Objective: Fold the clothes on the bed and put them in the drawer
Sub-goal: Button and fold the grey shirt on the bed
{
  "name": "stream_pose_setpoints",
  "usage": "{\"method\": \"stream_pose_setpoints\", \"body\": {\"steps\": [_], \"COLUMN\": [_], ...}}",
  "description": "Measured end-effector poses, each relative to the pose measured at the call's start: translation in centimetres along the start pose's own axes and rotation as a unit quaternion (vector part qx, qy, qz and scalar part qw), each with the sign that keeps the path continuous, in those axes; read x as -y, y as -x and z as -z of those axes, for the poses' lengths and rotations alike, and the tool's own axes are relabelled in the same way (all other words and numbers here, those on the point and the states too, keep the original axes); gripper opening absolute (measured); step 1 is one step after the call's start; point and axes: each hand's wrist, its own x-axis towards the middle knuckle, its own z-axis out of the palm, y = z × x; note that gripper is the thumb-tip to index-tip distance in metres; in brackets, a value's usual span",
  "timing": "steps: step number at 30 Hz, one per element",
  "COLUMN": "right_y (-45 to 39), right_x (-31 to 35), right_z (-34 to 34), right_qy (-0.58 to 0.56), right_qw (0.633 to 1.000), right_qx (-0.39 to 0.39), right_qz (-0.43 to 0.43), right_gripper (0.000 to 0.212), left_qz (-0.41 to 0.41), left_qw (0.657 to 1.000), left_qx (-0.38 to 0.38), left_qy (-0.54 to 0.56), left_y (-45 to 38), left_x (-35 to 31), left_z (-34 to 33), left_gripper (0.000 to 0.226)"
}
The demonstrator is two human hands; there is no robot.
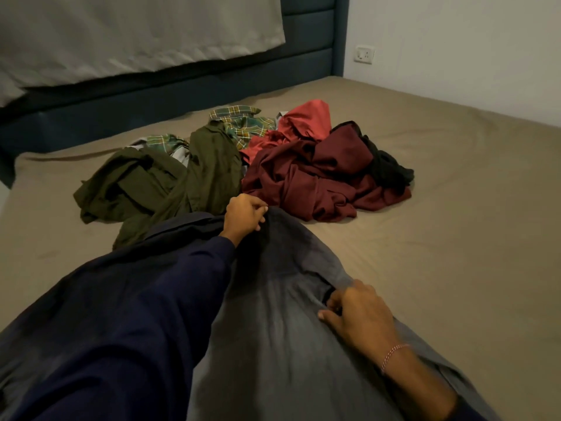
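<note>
Beyond my left hand (245, 214) and off to its left, an olive green garment (158, 180) lies crumpled on the bed (455, 208), with a green plaid shirt (243, 123) partly under it and showing behind. My left hand reaches forward in a dark navy sleeve (136, 299), its fingers curled and pinching the far edge of a grey garment (273, 329) that is spread out on the bed in front of me. A dark navy garment (182, 224) lies just beside this hand, under my forearm; I cannot tell where it ends and my sleeve begins. Past the left hand and a little to the right, a maroon garment (303, 177) sits in a heap, touching the olive one. A brighter red piece (309, 120) lies behind the maroon heap, and a black piece (385, 165) rests against its right side. My right hand (355, 311) is nearer to me, well apart from the left, with its fingers curled on the right edge of the grey garment, gripping a fold of the cloth. A pink and white thread band (393, 355) circles that wrist. Far beyond both hands stands a dark blue padded headboard (309, 34) with pale cloth (136, 34) hanging over it, and further right, a wall socket (364, 54).
</note>
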Motion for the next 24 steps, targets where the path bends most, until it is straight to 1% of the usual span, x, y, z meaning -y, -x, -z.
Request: {"method": "stream_pose_setpoints", "body": {"steps": [2, 4, 5, 6, 7, 9, 11, 13, 14, 15, 16, 17, 18, 19, 20, 21, 22, 23, 24], "right_y": [0.6, 1.0, 1.3, 1.5, 1.5, 1.2, 0.8, 0.9, 1.1, 1.5, 1.9, 2.5, 3.2, 3.9, 4.8, 5.7, 6.7, 7.4, 8.0], "right_x": [0.4, 1.0, 1.4, 1.6, 1.6, 1.3, 0.8, 1.1, 1.4, 2.0, 2.6, 3.4, 4.2, 4.9, 5.8, 7.0, 8.3, 10.0, 11.9], "right_z": [-0.5, -1.0, -1.1, -1.4, -1.4, -1.3, -1.0, -0.8, -0.9, -1.1, -1.3, -1.4, -1.6, -1.9, -2.2, -2.2, -2.1, -2.1, -2.5], "right_qy": [-0.006, -0.064, -0.101, -0.142, -0.189, -0.275, -0.338, -0.376, -0.4, -0.423, -0.429, -0.407, -0.356, -0.288, -0.208, -0.133, -0.087, -0.051, -0.005], "right_qw": [0.995, 0.988, 0.987, 0.986, 0.982, 0.956, 0.921, 0.898, 0.888, 0.881, 0.883, 0.901, 0.927, 0.954, 0.972, 0.98, 0.979, 0.982, 0.988], "right_qx": [-0.083, -0.109, -0.1, -0.07, -0.023, 0.066, 0.126, 0.153, 0.149, 0.134, 0.104, 0.063, 0.015, -0.036, -0.097, -0.149, -0.184, -0.18, -0.146], "right_qz": [0.051, 0.087, 0.08, 0.051, 0.009, -0.081, -0.146, -0.171, -0.171, -0.165, -0.157, -0.138, -0.113, -0.081, -0.044, -0.009, 0.023, 0.04, 0.043], "right_gripper": [0.027, 0.024, 0.024, 0.024, 0.025, 0.032, 0.043, 0.042, 0.039, 0.034, 0.026, 0.02, 0.021, 0.024, 0.026, 0.03, 0.03, 0.028, 0.029], "left_qz": [-0.002, 0.005, 0.011, 0.019, 0.029, 0.049, 0.07, 0.088, 0.095, 0.104, 0.113, 0.121, 0.129, 0.137, 0.144, 0.151, 0.16, 0.171, 0.185], "left_qw": [0.999, 0.997, 0.995, 0.994, 0.991, 0.984, 0.972, 0.959, 0.953, 0.945, 0.936, 0.926, 0.915, 0.901, 0.885, 0.867, 0.85, 0.836, 0.827], "left_qx": [-0.026, -0.029, -0.027, -0.024, -0.016, 0.014, 0.047, 0.069, 0.077, 0.086, 0.096, 0.105, 0.114, 0.122, 0.129, 0.133, 0.134, 0.132, 0.127], "left_qy": [0.044, 0.076, 0.092, 0.108, 0.128, 0.172, 0.218, 0.26, 0.278, 0.298, 0.318, 0.341, 0.366, 0.394, 0.424, 0.456, 0.483, 0.504, 0.516], "left_y": [0.3, 0.6, 0.7, 0.8, 0.9, 1.1, 1.4, 1.7, 1.8, 1.8, 1.9, 2.0, 2.1, 2.2, 2.3, 2.5, 2.7, 3.0, 3.3], "left_x": [0.0, 0.2, 0.3, 0.3, 0.3, 0.2, 0.2, 0.5, 0.7, 1.0, 1.3, 1.7, 2.1, 2.3, 2.6, 3.0, 3.3, 3.6, 4.3], "left_z": [0.3, 0.3, 0.3, 0.4, 0.5, 1.0, 1.8, 2.9, 3.3, 3.9, 4.4, 5.1, 5.8, 6.3, 7.0, 7.7, 8.4, 9.0, 9.7], "left_gripper": [0.011, 0.01, 0.01, 0.009, 0.008, 0.007, 0.007, 0.01, 0.01, 0.01, 0.01, 0.01, 0.01, 0.011, 0.012, 0.013, 0.015, 0.017, 0.017]}}
